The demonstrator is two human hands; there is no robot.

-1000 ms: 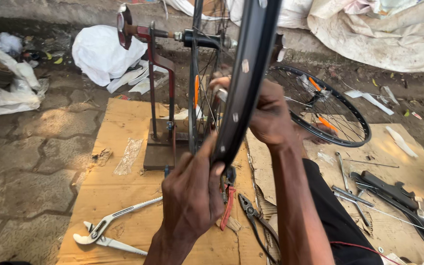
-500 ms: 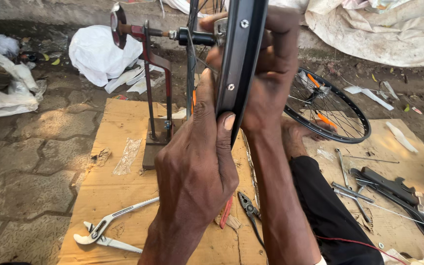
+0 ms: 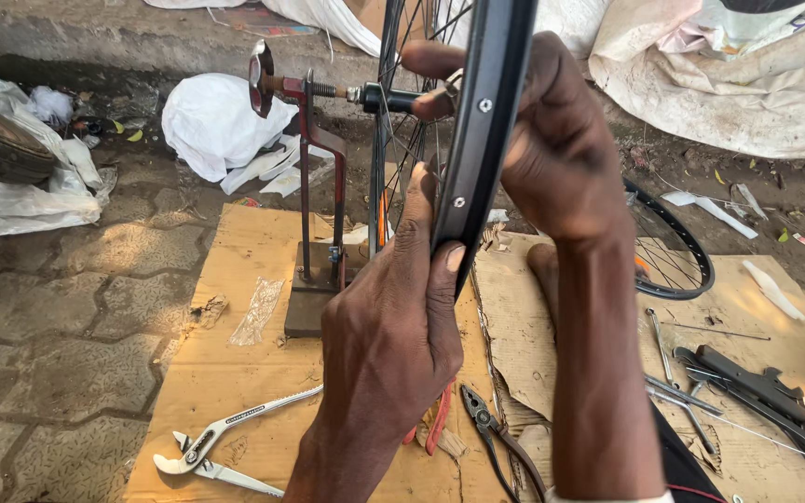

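Both hands closed on the black wheel rim [image 3: 482,140], which stands upright in the red truing stand [image 3: 314,186]. Left hand [image 3: 393,326] grips the rim's lower arc, thumb pressed on the inner face. Right hand [image 3: 552,140] wraps it higher up, fingers reaching through toward the axle [image 3: 379,96].

Change over the last second: right hand has climbed the rim from low near the cardboard [image 3: 235,373] to hub height; left hand has closed in tight. Rim looks steadied, not spinning.

On the cardboard: silver water-pump pliers [image 3: 225,442] at lower left, small pliers [image 3: 486,424] beside the left wrist. Second spoked wheel [image 3: 673,251] lies flat behind the right forearm.
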